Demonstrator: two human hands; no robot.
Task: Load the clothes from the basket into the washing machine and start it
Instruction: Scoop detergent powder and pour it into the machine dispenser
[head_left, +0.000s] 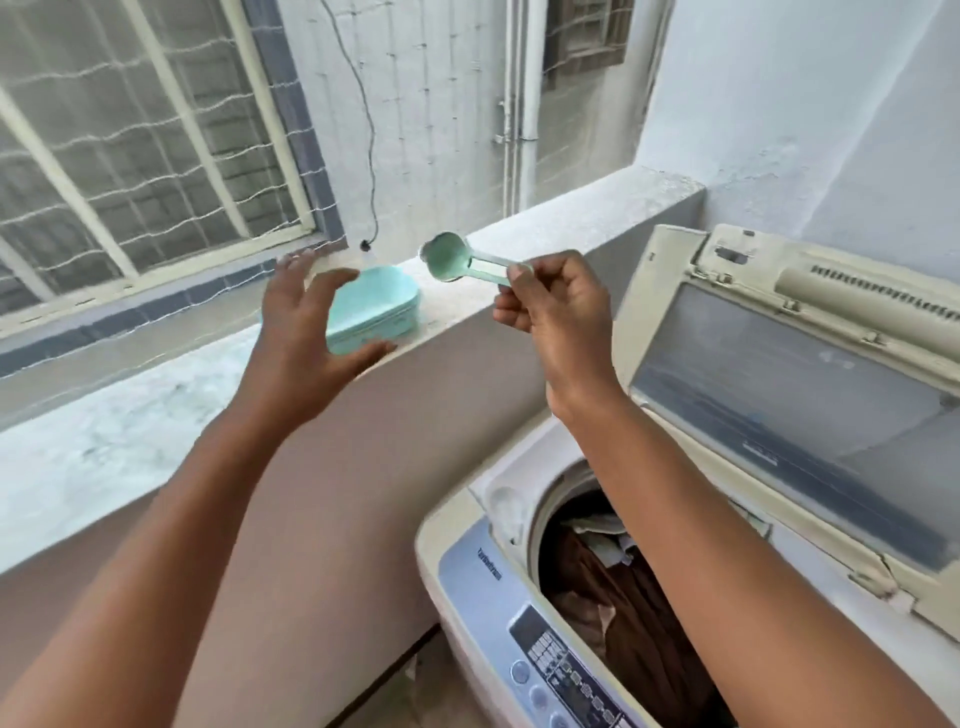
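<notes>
The top-loading washing machine stands at the lower right with its lid raised. Brown and pale clothes lie in the drum. My right hand pinches the handle of a pale green scoop, held level above the ledge. My left hand hovers with spread fingers just in front of a turquoise plastic box on the ledge, holding nothing. The machine's control panel with round buttons faces me at the bottom. No basket shows.
A low white-topped wall ledge runs from the left to behind the machine. A netted window is at the upper left. A black cable hangs down to the ledge. Pipes run down the far wall.
</notes>
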